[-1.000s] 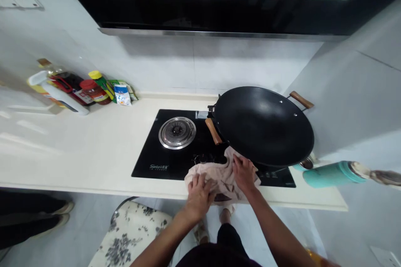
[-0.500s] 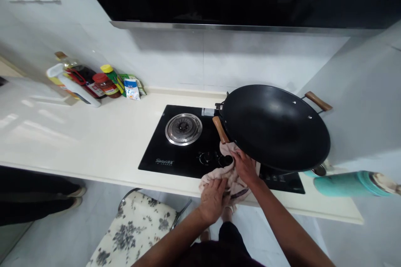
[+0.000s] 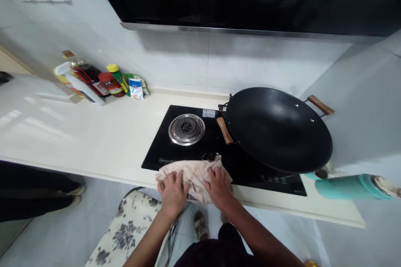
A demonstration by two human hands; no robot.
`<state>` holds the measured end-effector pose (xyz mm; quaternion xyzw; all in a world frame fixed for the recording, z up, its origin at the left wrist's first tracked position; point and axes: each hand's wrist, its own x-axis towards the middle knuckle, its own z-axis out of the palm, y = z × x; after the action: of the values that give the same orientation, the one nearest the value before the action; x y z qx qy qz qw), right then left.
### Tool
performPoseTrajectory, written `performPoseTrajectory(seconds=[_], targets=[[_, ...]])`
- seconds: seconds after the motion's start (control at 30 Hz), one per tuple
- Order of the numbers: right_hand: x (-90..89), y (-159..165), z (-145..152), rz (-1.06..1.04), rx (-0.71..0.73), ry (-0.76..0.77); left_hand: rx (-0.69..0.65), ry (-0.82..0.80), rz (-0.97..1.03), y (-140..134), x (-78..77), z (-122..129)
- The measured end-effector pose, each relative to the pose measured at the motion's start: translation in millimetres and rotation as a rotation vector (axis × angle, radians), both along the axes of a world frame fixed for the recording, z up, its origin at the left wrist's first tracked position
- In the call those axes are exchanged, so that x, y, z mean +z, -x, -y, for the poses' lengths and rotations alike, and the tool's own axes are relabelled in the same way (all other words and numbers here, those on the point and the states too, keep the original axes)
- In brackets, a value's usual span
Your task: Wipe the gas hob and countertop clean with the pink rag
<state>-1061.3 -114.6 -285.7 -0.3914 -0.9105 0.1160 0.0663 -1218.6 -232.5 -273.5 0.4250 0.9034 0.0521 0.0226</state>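
Observation:
A pale pink cloth [image 3: 197,175] is spread over the front edge of the black gas stove [image 3: 216,133] and hangs a little over the counter's edge. My left hand [image 3: 173,192] grips its left part, fingers curled on the fabric. On its right part, my right hand [image 3: 219,185] holds it with bent fingers. A control knob [image 3: 212,156] shows just behind the cloth. Farther back on the left is a bare burner [image 3: 187,129]. On the stove's right half sits a large black wok [image 3: 278,129] with wooden handles, its left handle [image 3: 224,130] behind my right hand.
A teal bottle [image 3: 351,186] lies at the counter's right end. Condiment bottles and a spray bottle [image 3: 78,85] stand against the back wall. The range hood [image 3: 250,8] hangs overhead. A flowered chair [image 3: 128,233] is below the counter. Another person's legs [image 3: 34,194] are at left.
Both hands have moved left along the stove's front with the cloth. The cloth was bunched near the wok's left handle and now lies flatter, with my hands farther apart.

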Motion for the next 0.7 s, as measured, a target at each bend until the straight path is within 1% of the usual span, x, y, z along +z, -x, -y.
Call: performPoseTrajectory(seconds=[0.1, 0.2, 0.27, 0.37, 0.43, 0.47, 0.5, 0.53, 0.6, 0.63, 0.7], targets=[[8.0, 23.0, 0.9, 0.028, 0.012, 0.038, 0.078, 0.088, 0.028, 11.4, 7.9, -4.9], [5.2, 29.1, 9.3, -0.013, 0.096, 0.065, 0.105, 0.159, 0.104, 10.0, 11.0, -16.4], [-0.6, 27.3, 13.5, -0.101, 0.161, 0.087, 0.1, 0.173, 0.108, 2.2, 9.4, -23.2], [-10.4, 14.0, 8.0, -0.329, 0.288, 0.142, 0.129, 0.143, 0.095, -13.3, 5.1, -28.7], [-17.0, -9.0, -3.7, -0.484, 0.34, 0.144, 0.172, 0.099, 0.108, -23.1, 1.8, -30.4], [-20.7, -26.2, -11.1, -0.536, 0.323, 0.121, 0.18, 0.079, 0.121, -27.5, -0.3, -31.3], [-24.8, -47.0, -19.2, -0.565, 0.268, 0.073, 0.175, 0.068, 0.138, -31.5, -3.0, -32.5], [-29.4, -70.8, -27.9, -0.564, 0.173, 0.013, 0.163, 0.061, 0.153, -34.7, -6.1, -34.0], [-39.7, -122.8, -46.0, -0.544, -0.013, -0.161, 0.133, 0.048, 0.168, -38.0, -13.6, -38.2], [-45.1, -148.0, -55.1, -0.516, -0.096, -0.243, 0.123, 0.032, 0.166, -37.3, -17.2, -40.6], [-55.5, -189.6, -71.5, -0.446, -0.198, -0.369, 0.086, -0.017, 0.151, -29.7, -22.3, -46.0]])
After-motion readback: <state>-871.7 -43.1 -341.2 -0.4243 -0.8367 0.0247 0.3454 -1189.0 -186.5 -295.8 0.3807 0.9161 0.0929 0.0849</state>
